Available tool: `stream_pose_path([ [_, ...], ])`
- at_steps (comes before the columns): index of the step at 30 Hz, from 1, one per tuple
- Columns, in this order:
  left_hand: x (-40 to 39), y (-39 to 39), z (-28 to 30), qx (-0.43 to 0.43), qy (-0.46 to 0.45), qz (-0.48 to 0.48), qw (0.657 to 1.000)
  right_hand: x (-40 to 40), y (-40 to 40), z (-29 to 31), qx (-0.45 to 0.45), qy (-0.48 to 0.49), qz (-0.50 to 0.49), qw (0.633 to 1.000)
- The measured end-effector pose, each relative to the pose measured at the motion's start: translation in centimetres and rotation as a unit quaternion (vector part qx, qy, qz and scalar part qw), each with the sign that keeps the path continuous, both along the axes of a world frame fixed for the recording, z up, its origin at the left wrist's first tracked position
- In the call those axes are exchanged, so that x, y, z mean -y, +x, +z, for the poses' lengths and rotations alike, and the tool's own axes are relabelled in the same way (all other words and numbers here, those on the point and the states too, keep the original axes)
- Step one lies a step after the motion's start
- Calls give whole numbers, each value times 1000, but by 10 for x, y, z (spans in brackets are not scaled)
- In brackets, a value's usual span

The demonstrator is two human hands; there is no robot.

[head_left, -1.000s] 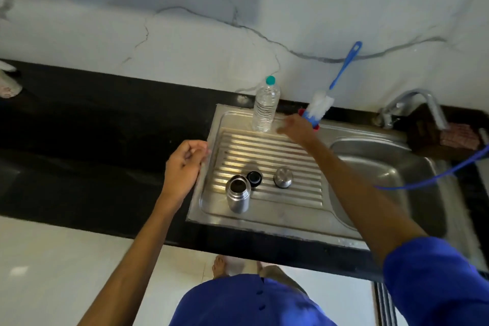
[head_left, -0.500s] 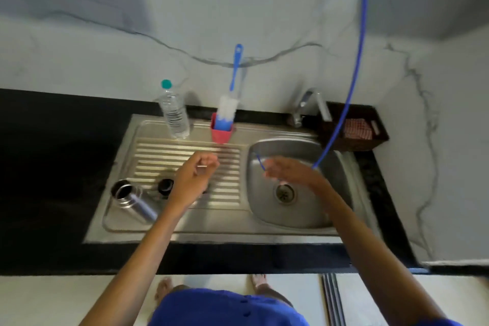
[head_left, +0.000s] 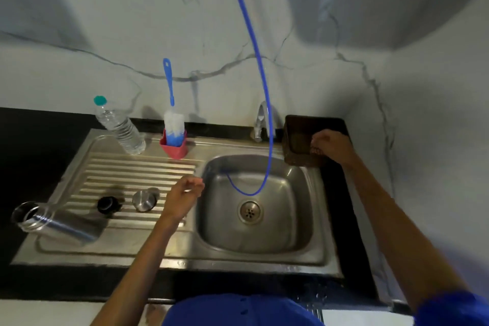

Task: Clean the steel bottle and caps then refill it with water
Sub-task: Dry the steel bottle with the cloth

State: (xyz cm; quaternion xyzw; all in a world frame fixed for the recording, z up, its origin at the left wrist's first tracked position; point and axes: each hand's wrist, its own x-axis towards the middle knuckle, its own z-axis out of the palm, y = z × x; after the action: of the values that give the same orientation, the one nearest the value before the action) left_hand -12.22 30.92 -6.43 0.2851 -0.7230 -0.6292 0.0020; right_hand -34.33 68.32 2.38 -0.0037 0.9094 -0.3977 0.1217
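Black counter, steel sink unit [head_left: 185,259] set in it. Steel bottle [head_left: 57,222] uncapped at drainboard's left front. Black cap [head_left: 108,204] and steel cap [head_left: 145,200] side by side on the ribs. Left hand [head_left: 182,200] hovers at drainboard's edge, fingers loosely curled, holding nothing. Right hand [head_left: 332,147] reaches into brown basket [head_left: 297,140] by the tap [head_left: 260,122]; fingertips hidden, grasp unclear. Blue hose [head_left: 260,74] loops into the basin.

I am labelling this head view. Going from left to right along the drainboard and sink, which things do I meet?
Steel bottle → black cap → steel cap → left hand → drain → right hand.
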Motion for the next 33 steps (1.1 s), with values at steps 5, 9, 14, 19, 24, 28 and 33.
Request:
stream_pose_path([
  [5,12,-7,-3,12,9,39,999,-9,-81,-52,45,114,13,992],
  [9,16,-2,9,26,-6,41,999,-34,-107,-118,87,266,22,960],
  [14,29,17,11,47,-8,37,998,-18,-100,-119,88,301,15,949],
  [19,31,37,7,71,-8,27,997,-12,-113,-129,28,345,28,938],
  [24,43,59,-2,90,24,47,994,-1,-110,-116,37,307,-36,950],
  [28,52,70,-7,65,43,50,996,-8,-94,-93,36,127,-155,979],
  [33,66,61,-25,69,41,22,997,-10,-51,-41,92,-314,-231,916],
])
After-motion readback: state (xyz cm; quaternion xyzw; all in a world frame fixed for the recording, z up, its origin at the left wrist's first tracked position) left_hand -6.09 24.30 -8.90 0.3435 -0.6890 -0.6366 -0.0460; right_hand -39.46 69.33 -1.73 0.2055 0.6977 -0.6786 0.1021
